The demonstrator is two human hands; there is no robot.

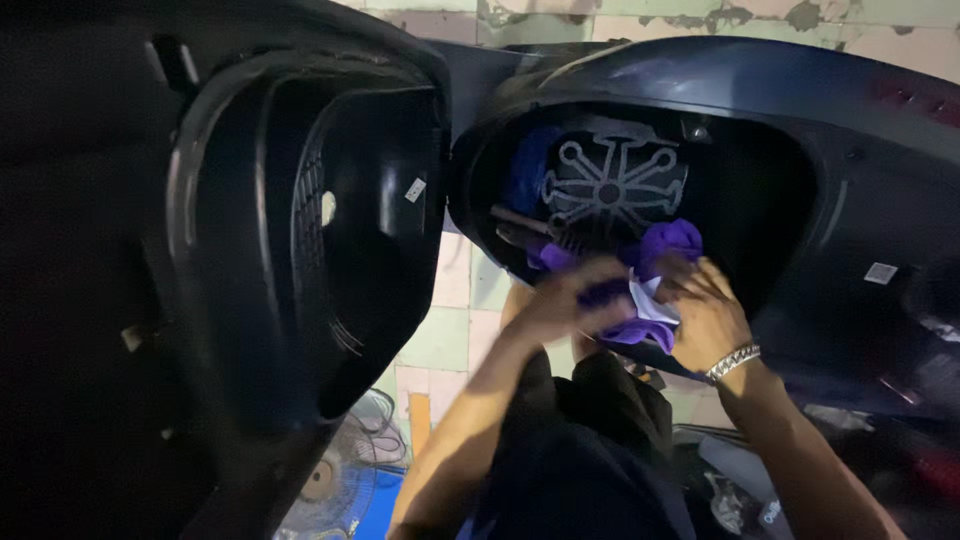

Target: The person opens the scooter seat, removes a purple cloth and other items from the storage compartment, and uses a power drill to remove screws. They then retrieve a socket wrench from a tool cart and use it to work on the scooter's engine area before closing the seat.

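Observation:
My left hand (565, 300) and my right hand (708, 315) both grip a crumpled purple cloth (665, 245) with a bit of white paper (650, 300) in it, at the front lip of an open dark under-seat storage compartment (790, 190) of a scooter. Inside the compartment sits a round black cover with spoke-like ribs (612, 185) and something blue (525, 170) behind it. A metal bracelet (733, 360) circles my right wrist. The cloth hides my fingertips.
The raised scooter seat (300, 230), underside facing me, fills the left. A tiled wall and floor (455, 300) show between seat and body. A floor fan (330, 480) and a blue object lie low on the left. Dark scooter panels (900, 400) crowd the right.

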